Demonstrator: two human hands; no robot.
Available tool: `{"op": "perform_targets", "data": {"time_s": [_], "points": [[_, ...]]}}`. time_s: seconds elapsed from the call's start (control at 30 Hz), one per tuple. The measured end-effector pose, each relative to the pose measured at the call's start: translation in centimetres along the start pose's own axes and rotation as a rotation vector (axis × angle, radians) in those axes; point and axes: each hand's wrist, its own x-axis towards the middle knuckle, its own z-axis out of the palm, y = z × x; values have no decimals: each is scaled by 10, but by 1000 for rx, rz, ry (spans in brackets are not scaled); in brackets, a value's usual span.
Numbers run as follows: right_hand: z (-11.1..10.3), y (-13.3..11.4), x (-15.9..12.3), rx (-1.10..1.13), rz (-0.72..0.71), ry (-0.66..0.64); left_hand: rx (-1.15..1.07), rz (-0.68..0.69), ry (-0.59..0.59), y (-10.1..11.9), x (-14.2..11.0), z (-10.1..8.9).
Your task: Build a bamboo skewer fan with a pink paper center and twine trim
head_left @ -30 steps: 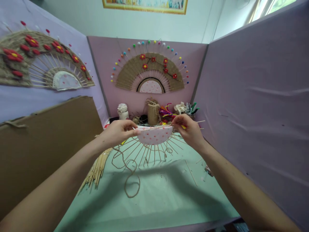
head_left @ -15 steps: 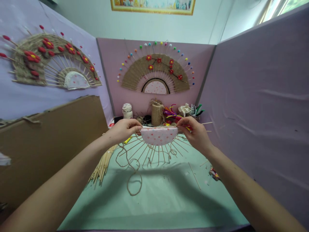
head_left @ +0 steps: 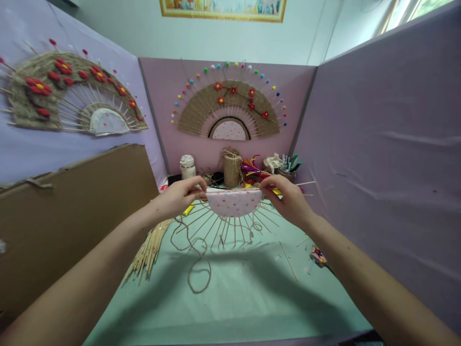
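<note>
Pale green tabletop [head_left: 230, 307] in front, twine [head_left: 196, 292] looped on it, thin sticks [head_left: 235, 235] splayed below a spotted white half-round [head_left: 234, 204] held over the table, its ends pinched by left hand [head_left: 180, 194] and right hand [head_left: 288, 198], twine spool [head_left: 231, 172] set behind, flowered fan [head_left: 237, 100] hung beyond.

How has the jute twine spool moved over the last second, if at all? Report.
No: the jute twine spool sits unshifted below the woven fan on the pink panel.
</note>
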Motion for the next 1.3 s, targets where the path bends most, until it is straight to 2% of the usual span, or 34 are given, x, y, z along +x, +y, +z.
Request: {"op": "perform_targets", "data": {"time_s": [0.13,0.3,0.6,0.93,1.3], "points": [[-2,-2,2,-38,-124,-21,28,15,10,2,-2,1],[-4,-4,2,-69,-177,-36,30,23,20,6,-4,3],[-3,-4,1,-94,-171,-72,146,62,29,5,-6,4],[-6,-16,2,-119,-66,-107,172,50,31,6,-7,6],[-2,-25,5,-156,-124,-185,172,88,50,4,-6,8]]}}
